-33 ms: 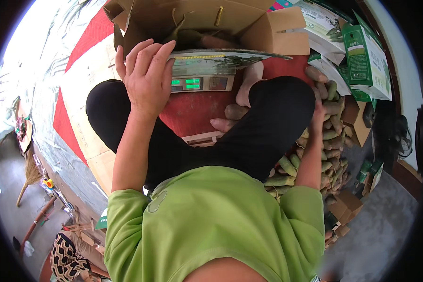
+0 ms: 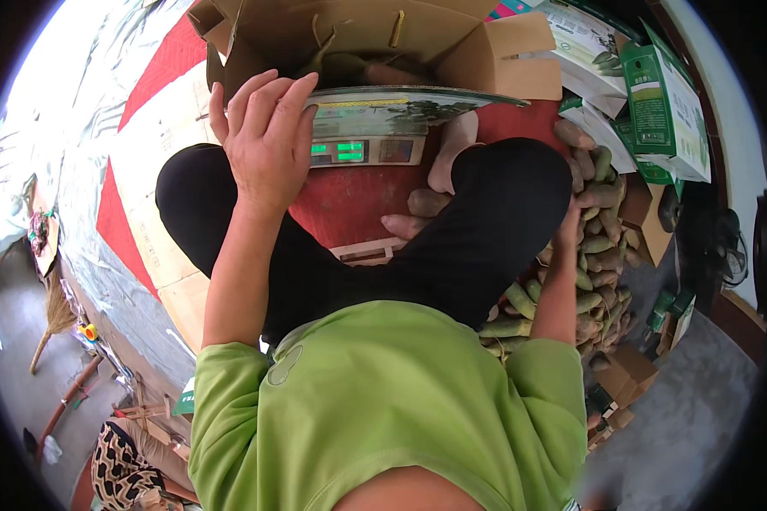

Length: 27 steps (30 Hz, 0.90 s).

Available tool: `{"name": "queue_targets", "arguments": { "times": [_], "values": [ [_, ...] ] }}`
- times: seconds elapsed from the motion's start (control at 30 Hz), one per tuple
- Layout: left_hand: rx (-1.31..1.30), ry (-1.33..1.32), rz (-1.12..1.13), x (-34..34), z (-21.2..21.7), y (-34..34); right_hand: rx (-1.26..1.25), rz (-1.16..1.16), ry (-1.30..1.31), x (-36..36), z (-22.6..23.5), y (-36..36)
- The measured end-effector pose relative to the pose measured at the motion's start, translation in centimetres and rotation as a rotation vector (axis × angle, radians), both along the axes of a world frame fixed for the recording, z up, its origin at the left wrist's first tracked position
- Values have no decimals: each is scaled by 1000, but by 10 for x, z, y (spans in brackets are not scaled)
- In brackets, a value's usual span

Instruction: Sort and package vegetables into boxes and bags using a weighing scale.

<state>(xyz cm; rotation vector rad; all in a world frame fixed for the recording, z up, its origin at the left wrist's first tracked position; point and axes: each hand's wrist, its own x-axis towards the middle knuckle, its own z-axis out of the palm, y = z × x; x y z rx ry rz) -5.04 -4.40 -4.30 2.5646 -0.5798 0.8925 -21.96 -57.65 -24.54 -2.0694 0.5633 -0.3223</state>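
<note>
In front of me stands an open cardboard box (image 2: pixel 452 38) with a few long root vegetables (image 2: pixel 392 74), which look like radishes, inside. My left hand (image 2: pixel 268 140) lies over the left end of its near printed flap (image 2: pixel 383 111), the fingers reaching past the edge and the thumb on the near side. Under that flap shows a scale (image 2: pixel 396 152) with a lit green display. My right hand (image 2: pixel 568 223) is beside my right knee, at a pile of green and brownish-pink radishes (image 2: pixel 605 255). The knee partly hides its fingers.
Printed white and green cartons (image 2: pixel 669 111) stand at the right, near a black fan (image 2: pixel 729 247). Two loose radishes (image 2: pixel 422 209) lie on the red mat (image 2: pixel 341 209) between my legs. A broom (image 2: pixel 55 311) is at the far left; a seated person (image 2: pixel 132 468) shows at the lower left.
My right hand has drawn back a little toward me along the radish pile, past the knee. The left hand and the box have not moved.
</note>
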Motion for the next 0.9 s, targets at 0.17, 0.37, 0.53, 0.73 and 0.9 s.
{"name": "queue_targets", "arguments": {
  "times": [0.17, 0.37, 0.53, 0.73, 0.9],
  "values": [
    [14, -20, 20, -4, 3, 4, 306, 80, 180, -61, -70, 34],
    [2, 17, -3, 0, -1, 8, -467, 177, 745, -165, -177, 63],
    [110, -40, -7, -4, 5, 9, -100, 160, 878, -129, -86, 135],
    [63, -98, -75, 4, -3, 2, -391, 452, 656, -202, -152, 152],
    [165, -184, -83, 5, -5, 9, 116, 121, 729, -188, -117, 202]
  ]
}}
